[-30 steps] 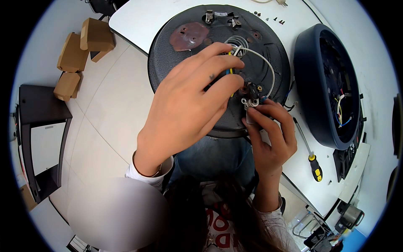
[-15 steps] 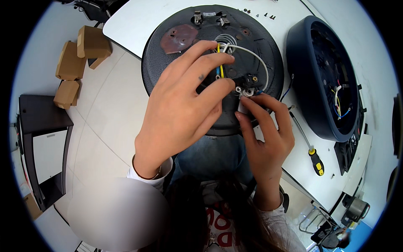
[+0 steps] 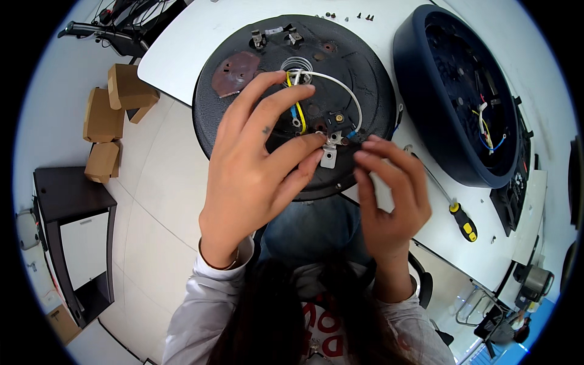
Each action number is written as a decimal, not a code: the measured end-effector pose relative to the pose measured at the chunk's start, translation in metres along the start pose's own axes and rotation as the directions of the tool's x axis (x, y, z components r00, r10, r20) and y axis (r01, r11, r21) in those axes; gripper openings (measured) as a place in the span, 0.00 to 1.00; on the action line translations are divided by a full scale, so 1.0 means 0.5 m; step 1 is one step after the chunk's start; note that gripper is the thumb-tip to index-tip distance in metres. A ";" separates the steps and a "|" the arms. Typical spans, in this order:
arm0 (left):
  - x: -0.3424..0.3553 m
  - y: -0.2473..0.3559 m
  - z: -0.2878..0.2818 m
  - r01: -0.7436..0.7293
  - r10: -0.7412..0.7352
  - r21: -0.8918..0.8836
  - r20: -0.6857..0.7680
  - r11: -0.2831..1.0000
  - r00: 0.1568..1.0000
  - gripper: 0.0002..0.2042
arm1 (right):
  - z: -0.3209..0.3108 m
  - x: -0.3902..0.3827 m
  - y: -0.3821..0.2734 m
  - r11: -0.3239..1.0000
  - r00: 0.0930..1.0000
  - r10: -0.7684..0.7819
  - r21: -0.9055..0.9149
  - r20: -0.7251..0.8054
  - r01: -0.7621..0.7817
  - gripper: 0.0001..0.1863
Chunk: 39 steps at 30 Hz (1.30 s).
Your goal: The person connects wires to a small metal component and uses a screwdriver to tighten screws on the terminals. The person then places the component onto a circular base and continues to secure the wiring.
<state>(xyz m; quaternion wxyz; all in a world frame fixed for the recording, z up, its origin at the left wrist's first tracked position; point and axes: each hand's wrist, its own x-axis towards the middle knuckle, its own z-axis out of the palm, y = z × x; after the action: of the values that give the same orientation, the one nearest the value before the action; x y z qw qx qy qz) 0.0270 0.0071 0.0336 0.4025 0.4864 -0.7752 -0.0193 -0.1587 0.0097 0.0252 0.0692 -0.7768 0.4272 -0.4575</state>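
A round black appliance base (image 3: 243,137) rests over my lap and the table edge, underside up. Thumb and index finger of my left hand (image 3: 255,164) pinch the left edge of a small silver metal bracket (image 3: 328,159). The bracket sits beside a black thermostat-like block (image 3: 338,120) with a brass screw. A white wire (image 3: 353,91) arcs from the coiled spring (image 3: 297,66) to a blue terminal near that block. Yellow wire (image 3: 300,118) and a blue-sleeved ring terminal lie by my left fingers. My right hand (image 3: 395,188) hovers right of the bracket, fingers apart, nothing visible in them.
A deep blue round housing (image 3: 420,115) with wires inside stands on the white table at right. A black-and-yellow screwdriver (image 3: 463,222) lies below it. Several screws (image 3: 365,17) are scattered at the table's far side. Cardboard boxes (image 3: 103,115) stand on the floor at left.
My right hand has let go of the metal bracket and drawn slightly right, uncovering it. My left thumb and index finger have come to the bracket's edge. The view has shifted a little.
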 end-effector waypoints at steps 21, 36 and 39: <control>0.012 -0.001 -0.021 0.083 -0.086 -0.122 -0.020 0.989 0.996 0.18 | 0.029 0.019 -0.007 0.990 0.983 0.109 0.076 0.146 -0.122 0.20; 0.008 -0.014 0.004 -0.076 0.082 0.116 -0.049 0.990 0.995 0.12 | 0.039 0.010 0.000 0.982 0.988 0.117 0.140 0.101 -0.130 0.21; 0.001 -0.035 -0.003 -0.032 0.009 -0.123 -0.185 0.992 0.983 0.10 | 0.041 0.011 0.000 0.982 0.991 0.111 0.143 0.079 -0.121 0.21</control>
<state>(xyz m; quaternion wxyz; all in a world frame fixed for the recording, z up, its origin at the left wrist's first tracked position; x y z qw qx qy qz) 0.0409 -0.0021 0.0276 0.5024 0.4518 -0.7370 -0.0187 -0.1419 -0.0002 0.0172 0.1680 -0.7591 0.4341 -0.4551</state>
